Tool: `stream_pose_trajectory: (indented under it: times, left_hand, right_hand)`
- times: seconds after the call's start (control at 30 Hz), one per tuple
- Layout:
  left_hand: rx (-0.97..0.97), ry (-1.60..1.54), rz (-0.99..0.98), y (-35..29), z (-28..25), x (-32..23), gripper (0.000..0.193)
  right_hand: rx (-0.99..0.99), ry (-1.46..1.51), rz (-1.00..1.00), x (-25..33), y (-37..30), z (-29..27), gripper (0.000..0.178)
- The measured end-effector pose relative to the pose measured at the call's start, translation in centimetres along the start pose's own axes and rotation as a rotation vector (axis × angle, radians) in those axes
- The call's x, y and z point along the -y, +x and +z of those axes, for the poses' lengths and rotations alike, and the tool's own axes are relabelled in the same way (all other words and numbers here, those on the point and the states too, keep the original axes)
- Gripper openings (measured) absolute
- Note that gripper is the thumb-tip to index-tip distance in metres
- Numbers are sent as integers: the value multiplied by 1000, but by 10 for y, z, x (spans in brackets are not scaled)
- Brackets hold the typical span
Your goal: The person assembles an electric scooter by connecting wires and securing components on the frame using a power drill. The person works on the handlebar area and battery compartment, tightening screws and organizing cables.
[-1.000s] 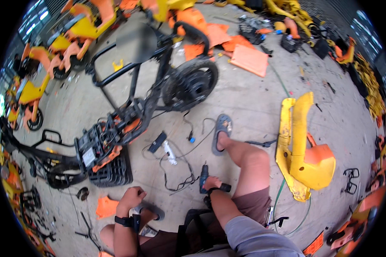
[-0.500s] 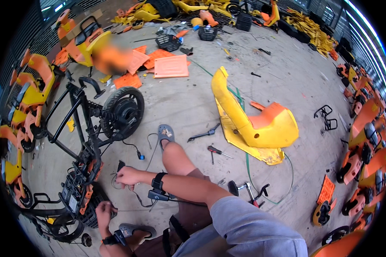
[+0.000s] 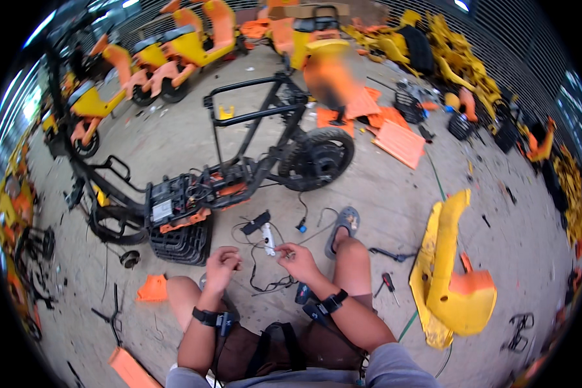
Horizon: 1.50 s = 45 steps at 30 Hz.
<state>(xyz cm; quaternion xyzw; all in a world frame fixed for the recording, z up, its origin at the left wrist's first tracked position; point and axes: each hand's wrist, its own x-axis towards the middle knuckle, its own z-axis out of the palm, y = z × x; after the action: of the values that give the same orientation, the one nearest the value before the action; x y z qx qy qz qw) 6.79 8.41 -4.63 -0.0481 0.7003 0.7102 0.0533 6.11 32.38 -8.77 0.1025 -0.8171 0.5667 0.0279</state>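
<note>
My left hand (image 3: 224, 265) is curled over the floor in front of my knees, its fingertips drawn together toward the right. Opposite it, my right hand (image 3: 297, 260) has bent fingers; whether anything small or thin is in either hand is too fine to see. Just beyond the hands is a flat black part (image 3: 256, 223), with a white strip-like piece (image 3: 268, 240) beside it, close to my right fingertips. Thin dark wires (image 3: 258, 278) loop on the floor below. A stripped black scooter frame (image 3: 239, 183) stands ahead, its wiring and battery-like box exposed.
A yellow and orange body panel (image 3: 456, 278) lies to the right, near a screwdriver (image 3: 390, 288). Orange panels (image 3: 399, 143) lie beyond the rear wheel (image 3: 320, 161). Scooters (image 3: 174, 55) line the back left. Yellow parts (image 3: 449, 48) are heaped at the far right.
My view has swung left, bringing the whole scooter frame ahead. My right hand, earlier at the black part, is now apart from it; both hands are nearly level before my knees.
</note>
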Motion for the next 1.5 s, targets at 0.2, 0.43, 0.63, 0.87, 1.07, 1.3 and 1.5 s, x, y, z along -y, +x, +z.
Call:
stream_pose_trajectory:
  times: [0.2,0.43,0.63,0.87,1.07,1.3,1.5]
  left_hand:
    - [149,160,-29,-5,6,19,22]
    - [301,192,-98,-23,17,-7,19]
    - [297,221,-34,-16,10,0,21]
    - [357,280,-111,-15,14,-12,17]
    - [292,200,-67,-14,17,1,16]
    - [225,189,-105,-7,17,1,18]
    - [219,381,55,-14,19,-2,20]
  right_hand:
    - [338,-168,209,42,0,13,27]
    - [597,-408,48,19,-8,19,35]
    - [669,-150,152,49,-7,17,37]
    - [658,-138,174,40,-3,19,38]
    - [585,-2,194,32,-5,18,35]
    - [588,-99,112,29,-2,10,28]
    - [583,-27,345,42,2,8,28]
